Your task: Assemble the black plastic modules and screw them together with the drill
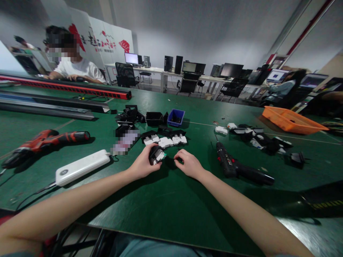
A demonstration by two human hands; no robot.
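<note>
My left hand (143, 162) grips a small black-and-white plastic part (158, 156) with a green spot, its fingers wrapped round the side. A short way to the right, apart from that part, my right hand (189, 163) has thumb and forefinger pinched together; whatever is between them is too small to make out. Just beyond both hands lies a row of white plastic pieces (166, 142) with black parts behind them. A black cordless screwdriver (227, 160) lies to the right of my right hand, its bit pointing away from me.
A red-black power drill (45, 142) and a white power bank (83, 167) with a cable lie left. Farther back are a black bin (154, 119), a blue bin (176, 117) and black parts (128, 116). An orange tray (292, 120) stands right. A person (77, 67) sits across the table.
</note>
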